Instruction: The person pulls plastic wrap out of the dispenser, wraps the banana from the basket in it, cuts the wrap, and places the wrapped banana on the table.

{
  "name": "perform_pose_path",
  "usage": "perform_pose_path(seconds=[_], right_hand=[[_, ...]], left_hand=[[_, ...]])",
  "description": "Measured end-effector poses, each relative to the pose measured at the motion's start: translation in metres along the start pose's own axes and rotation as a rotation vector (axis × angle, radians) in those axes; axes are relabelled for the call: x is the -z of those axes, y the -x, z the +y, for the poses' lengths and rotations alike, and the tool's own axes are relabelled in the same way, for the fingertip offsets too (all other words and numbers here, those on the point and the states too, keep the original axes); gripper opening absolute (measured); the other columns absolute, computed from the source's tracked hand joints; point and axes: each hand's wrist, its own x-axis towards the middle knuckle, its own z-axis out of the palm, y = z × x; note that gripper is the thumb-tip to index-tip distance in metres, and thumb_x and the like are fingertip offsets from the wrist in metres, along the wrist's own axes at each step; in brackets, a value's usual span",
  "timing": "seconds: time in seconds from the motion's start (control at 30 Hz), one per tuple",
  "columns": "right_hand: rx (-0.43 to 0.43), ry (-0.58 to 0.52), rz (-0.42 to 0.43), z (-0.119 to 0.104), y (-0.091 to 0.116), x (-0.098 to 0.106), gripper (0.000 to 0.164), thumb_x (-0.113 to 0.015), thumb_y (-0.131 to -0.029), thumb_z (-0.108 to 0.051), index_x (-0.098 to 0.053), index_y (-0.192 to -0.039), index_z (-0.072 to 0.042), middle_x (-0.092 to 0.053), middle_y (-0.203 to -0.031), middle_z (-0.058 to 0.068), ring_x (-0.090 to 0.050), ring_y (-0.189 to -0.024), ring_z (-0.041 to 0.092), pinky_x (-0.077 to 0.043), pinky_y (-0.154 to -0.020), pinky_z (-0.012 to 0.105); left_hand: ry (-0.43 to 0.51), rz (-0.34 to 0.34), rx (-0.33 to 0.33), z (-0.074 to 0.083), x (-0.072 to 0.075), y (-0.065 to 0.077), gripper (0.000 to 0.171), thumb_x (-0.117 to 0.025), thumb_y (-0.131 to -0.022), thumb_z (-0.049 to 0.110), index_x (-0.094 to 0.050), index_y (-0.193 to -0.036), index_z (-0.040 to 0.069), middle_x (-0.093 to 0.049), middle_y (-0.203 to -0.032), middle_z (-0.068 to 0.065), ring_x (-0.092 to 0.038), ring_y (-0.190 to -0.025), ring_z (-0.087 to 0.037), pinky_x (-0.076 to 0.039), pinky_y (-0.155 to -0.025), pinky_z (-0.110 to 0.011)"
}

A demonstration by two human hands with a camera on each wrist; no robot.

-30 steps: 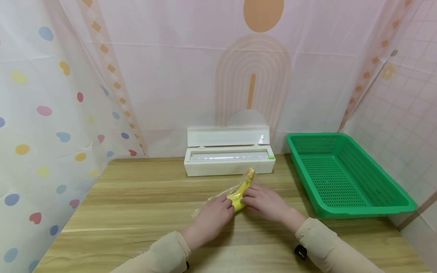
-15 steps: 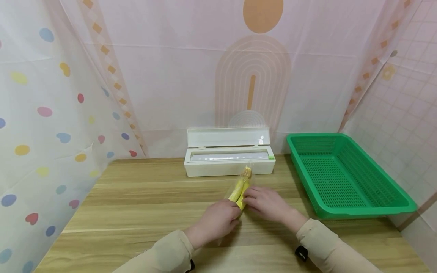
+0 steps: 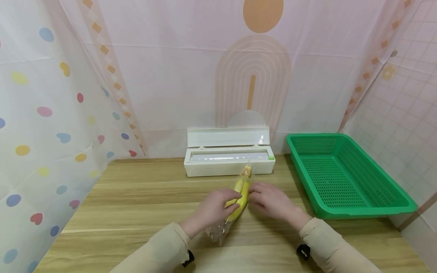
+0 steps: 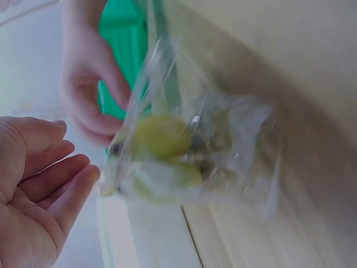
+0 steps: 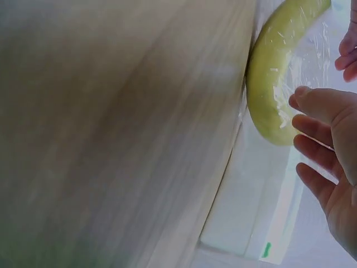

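Two yellow bananas (image 3: 244, 194) lie together on the wooden table, covered in clear plastic wrap (image 3: 218, 230) that bunches loosely at their near end. My left hand (image 3: 216, 206) is over their left side, thumb and fingers spread and lightly bent; in the left wrist view its fingertips are at the edge of the wrap. My right hand (image 3: 272, 201) is close beside their right side, its fingers loosely bent around nothing. From the right wrist view, the wrapped curve of one banana (image 5: 266, 78) shows just past the right fingertips. Whether those fingertips touch the wrap I cannot tell.
Behind the bananas stands a white plastic wrap dispenser (image 3: 228, 169), its lid raised and a green slider at its right end. A green perforated basket (image 3: 368, 211) sits on the right. Printed curtains hang behind and at both sides of the wooden table (image 3: 136, 204).
The bananas have been turned, so they point more away from me, with the loose wrap at the near end. My left hand has loosened its hold and its fingers have spread.
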Motion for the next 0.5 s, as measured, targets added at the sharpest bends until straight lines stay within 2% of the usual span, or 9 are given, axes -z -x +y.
perform_pose_path(seconds=[0.13,0.27,0.37,0.5], right_hand=[[-0.125,-0.043,0.005,0.003,0.001,0.003,0.011,-0.079,-0.081,-0.010,-0.073,-0.090,-0.009,-0.068,-0.102,0.006,-0.063,-0.096,0.022,-0.055,-0.084,0.038],[-0.318,-0.083,0.007,0.006,0.001,0.003,0.012,-0.080,-0.081,-0.009,-0.073,-0.090,-0.009,-0.068,-0.100,0.005,-0.064,-0.095,0.023,-0.055,-0.086,0.040],[-0.471,-0.130,0.043,0.009,0.002,0.003,0.012,-0.079,-0.082,-0.007,-0.072,-0.091,-0.009,-0.069,-0.098,0.005,-0.065,-0.095,0.025,-0.054,-0.086,0.043],[-0.644,-0.216,0.084,0.010,0.002,0.003,0.013,-0.077,-0.086,-0.011,-0.073,-0.097,-0.008,-0.070,-0.098,0.007,-0.066,-0.095,0.028,-0.054,-0.086,0.046]], left_hand=[[0.088,0.037,0.079,-0.010,0.008,-0.006,0.030,-0.070,-0.091,0.009,-0.067,-0.118,-0.002,-0.068,-0.119,-0.017,-0.066,-0.106,-0.032,-0.054,-0.091,-0.043],[0.140,0.104,0.142,-0.021,0.012,-0.014,0.031,-0.071,-0.090,0.009,-0.068,-0.118,-0.002,-0.069,-0.117,-0.016,-0.067,-0.102,-0.032,-0.056,-0.087,-0.043],[0.182,0.148,0.186,-0.031,0.013,-0.020,0.031,-0.073,-0.089,0.011,-0.069,-0.117,-0.003,-0.070,-0.115,-0.016,-0.068,-0.100,-0.031,-0.056,-0.087,-0.043],[0.261,0.148,0.287,-0.041,0.013,-0.028,0.033,-0.073,-0.090,0.014,-0.068,-0.118,-0.002,-0.069,-0.116,-0.017,-0.067,-0.101,-0.031,-0.056,-0.088,-0.042]])
